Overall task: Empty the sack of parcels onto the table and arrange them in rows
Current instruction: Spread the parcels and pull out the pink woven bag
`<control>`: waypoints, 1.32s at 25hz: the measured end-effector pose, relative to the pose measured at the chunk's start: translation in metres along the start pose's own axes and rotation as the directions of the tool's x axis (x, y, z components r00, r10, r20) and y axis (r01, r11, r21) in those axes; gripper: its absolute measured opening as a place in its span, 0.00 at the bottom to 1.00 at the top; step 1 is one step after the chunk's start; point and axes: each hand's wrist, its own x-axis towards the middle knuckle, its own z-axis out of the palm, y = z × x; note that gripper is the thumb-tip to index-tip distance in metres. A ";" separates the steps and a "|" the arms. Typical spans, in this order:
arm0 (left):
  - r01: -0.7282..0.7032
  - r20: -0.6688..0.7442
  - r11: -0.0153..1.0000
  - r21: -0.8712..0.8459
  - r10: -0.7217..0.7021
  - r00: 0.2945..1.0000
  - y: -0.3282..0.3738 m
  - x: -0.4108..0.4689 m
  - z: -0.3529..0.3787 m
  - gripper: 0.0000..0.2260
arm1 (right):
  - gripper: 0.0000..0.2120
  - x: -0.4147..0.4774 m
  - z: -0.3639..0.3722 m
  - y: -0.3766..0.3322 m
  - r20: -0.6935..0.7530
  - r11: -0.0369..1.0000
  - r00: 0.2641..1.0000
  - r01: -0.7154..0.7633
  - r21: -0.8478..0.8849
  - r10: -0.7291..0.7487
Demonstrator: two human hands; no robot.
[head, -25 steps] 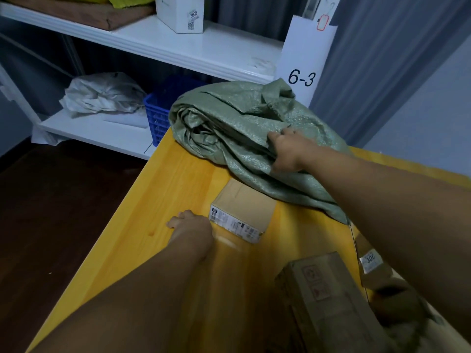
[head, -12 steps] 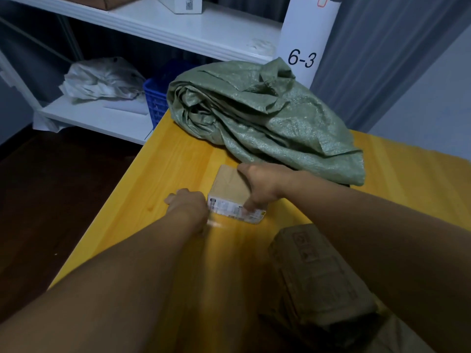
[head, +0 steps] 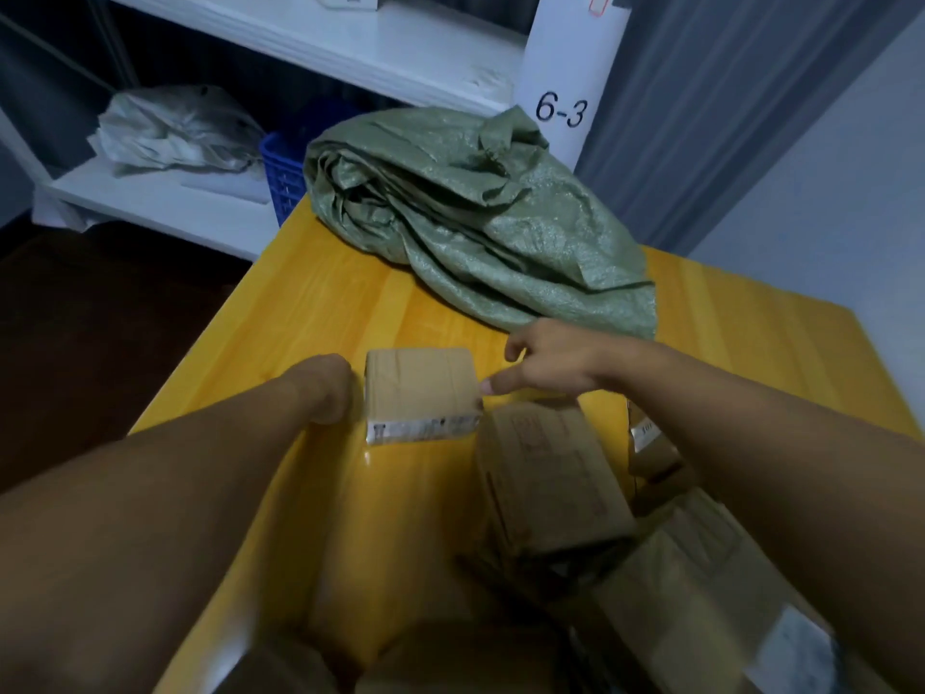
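- The sack (head: 480,217) lies crumpled and flat at the far end of the table (head: 310,303), so we judge that the emptying is done and the arranging is in hand.
- We hold one small box (head: 420,388) between our hands, near the left edge of the table.
- Our left hand (head: 325,388) rests against the left side of the box. Its fingers are hidden, so we cannot tell whether they are curled.
- Our right hand (head: 545,363) is spread, and one fingertip touches the right edge of the box.
- Next, we think, the big box (head: 550,478), lying askew just beside, needs to be turned in line with the small one.
- Count: one sack and four sure parcels. These are the small box, the big box, a third parcel (head: 650,440) half hidden by our right arm, and a pale parcel (head: 701,588). A brown shape at the bottom is too blurred to count.
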 end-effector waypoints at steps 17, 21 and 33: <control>0.170 0.087 0.570 -0.804 -0.170 0.981 0.051 -0.133 0.029 0.21 | 0.19 -0.093 0.026 0.007 -0.059 0.961 0.982 -0.164 0.223 0.182; 0.170 -0.003 0.652 -0.739 -0.256 0.967 0.056 -0.146 0.031 0.21 | 0.14 -0.134 0.017 0.055 -0.165 0.952 0.942 -0.272 0.139 0.293; -0.135 -0.149 0.651 -0.747 0.034 0.988 0.131 -0.218 0.009 0.11 | 0.07 -0.227 0.055 0.070 0.184 0.832 0.941 -0.338 0.440 0.285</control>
